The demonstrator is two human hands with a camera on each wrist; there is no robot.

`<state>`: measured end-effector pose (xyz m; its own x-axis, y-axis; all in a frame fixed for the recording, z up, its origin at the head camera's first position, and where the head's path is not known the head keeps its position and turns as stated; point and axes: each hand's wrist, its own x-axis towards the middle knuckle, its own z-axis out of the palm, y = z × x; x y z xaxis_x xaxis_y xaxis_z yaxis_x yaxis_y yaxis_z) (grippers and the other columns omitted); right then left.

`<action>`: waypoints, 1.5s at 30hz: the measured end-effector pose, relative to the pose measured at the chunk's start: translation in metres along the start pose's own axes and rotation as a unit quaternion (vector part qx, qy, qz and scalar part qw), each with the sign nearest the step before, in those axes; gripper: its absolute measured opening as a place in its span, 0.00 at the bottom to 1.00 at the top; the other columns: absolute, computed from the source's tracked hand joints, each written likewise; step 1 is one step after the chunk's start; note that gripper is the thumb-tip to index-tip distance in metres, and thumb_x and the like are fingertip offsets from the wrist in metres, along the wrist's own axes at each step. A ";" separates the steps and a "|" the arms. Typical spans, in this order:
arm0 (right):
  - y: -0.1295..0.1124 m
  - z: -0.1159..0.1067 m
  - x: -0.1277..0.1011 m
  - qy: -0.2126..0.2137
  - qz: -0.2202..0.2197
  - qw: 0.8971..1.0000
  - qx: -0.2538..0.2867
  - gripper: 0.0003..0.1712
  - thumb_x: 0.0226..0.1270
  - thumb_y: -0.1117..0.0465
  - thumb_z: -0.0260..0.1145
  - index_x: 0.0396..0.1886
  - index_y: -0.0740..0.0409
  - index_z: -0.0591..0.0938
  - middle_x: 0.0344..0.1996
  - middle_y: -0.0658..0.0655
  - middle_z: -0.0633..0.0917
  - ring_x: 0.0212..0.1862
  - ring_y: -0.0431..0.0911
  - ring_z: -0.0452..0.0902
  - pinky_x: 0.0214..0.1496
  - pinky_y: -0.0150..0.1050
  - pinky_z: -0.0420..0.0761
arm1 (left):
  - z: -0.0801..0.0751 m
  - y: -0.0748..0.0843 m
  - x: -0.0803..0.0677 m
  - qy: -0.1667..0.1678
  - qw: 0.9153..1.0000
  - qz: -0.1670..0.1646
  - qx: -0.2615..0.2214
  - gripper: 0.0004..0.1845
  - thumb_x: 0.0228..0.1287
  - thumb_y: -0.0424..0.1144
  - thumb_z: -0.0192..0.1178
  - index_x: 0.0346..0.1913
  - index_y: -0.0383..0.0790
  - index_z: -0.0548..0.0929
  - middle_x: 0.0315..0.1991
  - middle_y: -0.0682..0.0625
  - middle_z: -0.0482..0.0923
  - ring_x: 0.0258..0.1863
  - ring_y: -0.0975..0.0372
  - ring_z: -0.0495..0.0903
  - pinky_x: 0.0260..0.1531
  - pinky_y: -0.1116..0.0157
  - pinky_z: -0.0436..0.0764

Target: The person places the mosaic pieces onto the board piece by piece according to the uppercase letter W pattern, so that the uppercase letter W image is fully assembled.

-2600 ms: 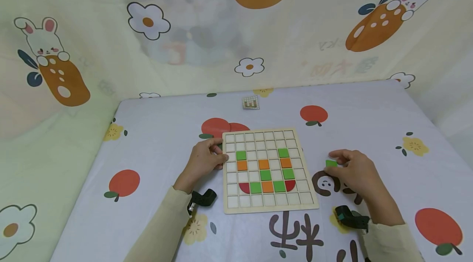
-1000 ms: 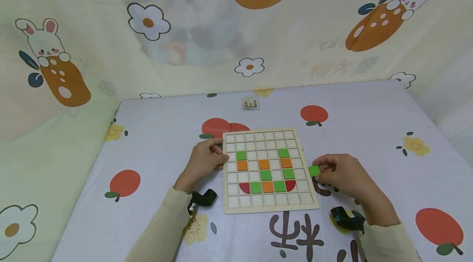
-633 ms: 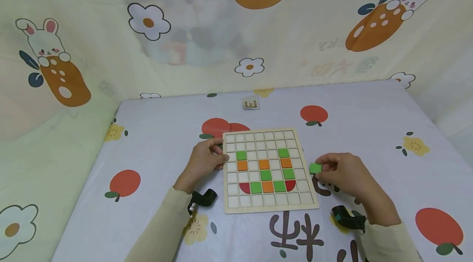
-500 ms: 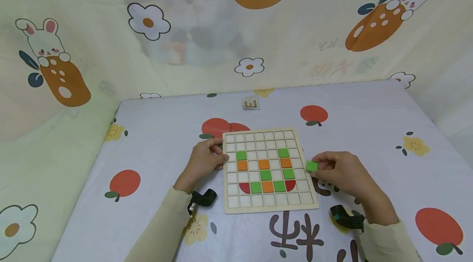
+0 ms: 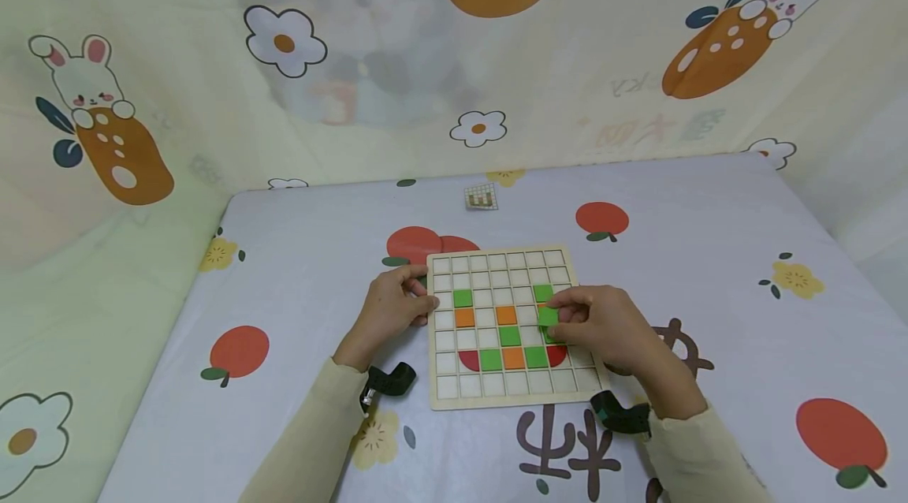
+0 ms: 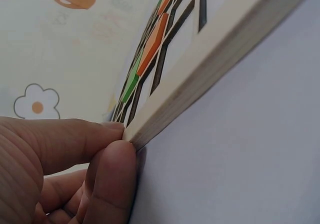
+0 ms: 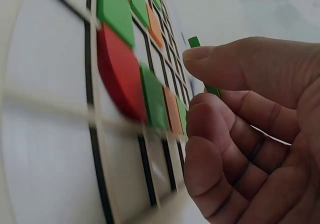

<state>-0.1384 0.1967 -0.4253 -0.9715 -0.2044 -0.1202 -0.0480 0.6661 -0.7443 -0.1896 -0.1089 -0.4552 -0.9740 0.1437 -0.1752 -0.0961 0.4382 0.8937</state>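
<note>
The wooden grid board (image 5: 516,327) lies flat on the printed tablecloth (image 5: 298,266), at the centre of the table. It reads as stiff, light plywood; likely to slide on the cloth unless braced at an edge. The left hand (image 5: 388,312) pinches its 9 o'clock edge, thumb and fingers (image 6: 107,179) closed on the rim, as the left wrist view confirms. Green, orange and red tiles sit in cells across the lower middle rows.

The right hand (image 5: 603,326) hovers over the board's 3 o'clock side, thumb and forefinger clamped on a green square tile (image 5: 548,317). The tile appears thin, rigid, very light and smooth-faced; best held by its opposite edges, as it is here (image 7: 196,43). Whether it touches the board cannot be told.

Against the frame half a second earlier: the right hand has carried the tile from just off the board's right edge inward, towards 9 o'clock, over the right-hand columns. The left hand keeps the same hold. A small card (image 5: 481,196) lies at 12 o'clock, well apart.
</note>
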 end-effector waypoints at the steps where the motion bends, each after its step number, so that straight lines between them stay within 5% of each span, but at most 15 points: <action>1: -0.003 0.004 0.002 -0.002 -0.002 1.000 0.002 0.15 0.53 0.63 0.74 0.42 0.57 0.86 0.26 0.51 0.80 0.30 0.45 0.75 0.29 0.32 0.78 | 0.000 0.000 0.000 0.000 1.000 0.000 0.001 0.30 0.56 0.31 0.69 0.63 0.37 0.75 0.32 0.46 0.77 0.22 0.61 0.81 0.23 0.67 0.84; 21: -0.045 0.052 0.021 -0.041 -0.057 0.998 -0.001 0.11 0.50 0.64 0.76 0.35 0.55 0.87 0.21 0.47 0.79 0.28 0.42 0.73 0.29 0.33 0.77 | 0.000 -0.001 0.000 0.004 1.000 0.008 0.016 0.30 0.56 0.31 0.70 0.64 0.36 0.75 0.32 0.46 0.76 0.21 0.61 0.81 0.23 0.67 0.83; 45: -0.058 0.069 0.028 -0.061 -0.072 0.994 -0.049 0.11 0.50 0.60 0.77 0.35 0.53 0.87 0.18 0.45 0.77 0.24 0.40 0.71 0.27 0.33 0.73 | -0.001 -0.002 0.001 -0.005 1.000 0.001 -0.001 0.30 0.56 0.31 0.70 0.63 0.37 0.75 0.32 0.47 0.79 0.21 0.60 0.81 0.24 0.66 0.84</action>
<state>-0.1464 0.1033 -0.4309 -0.9175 -0.3849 -0.1003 -0.2131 0.6887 -0.6930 -0.1910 -0.1107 -0.4563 -0.9721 0.1537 -0.1770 -0.0938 0.4367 0.8947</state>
